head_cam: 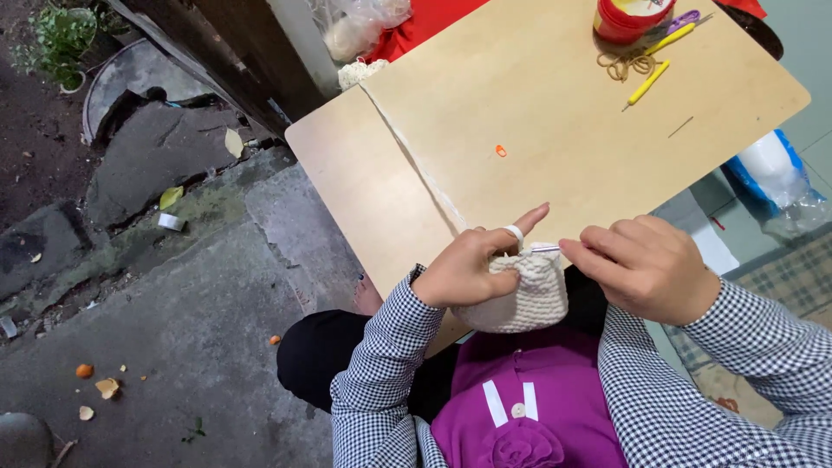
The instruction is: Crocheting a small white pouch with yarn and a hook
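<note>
From the head view we see the left hand (472, 269) grasping the cream crochet piece (520, 295) at its top edge, index finger stretched out w/ yarn around it. The right hand (646, 264) pinches a crochet hook (544, 249). The hook lies approx. horizontal, tip pointing left into the edge between both hands, just above the lap, at the near rim of the wooden table (555, 130).

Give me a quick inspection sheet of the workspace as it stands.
Surface: light wooden board, mostly bare.
Job's things: cream crocheted piece; crochet hook; cream yarn across the board.
Clutter: red tub, yellow-handled hooks, tan cord, orange marker.
Grippers: left hand grips the piece; right hand holds the hook.
Cables: nothing seen.
Surroundings: stone ground, leaves, potted plant, plastic bags.
</note>
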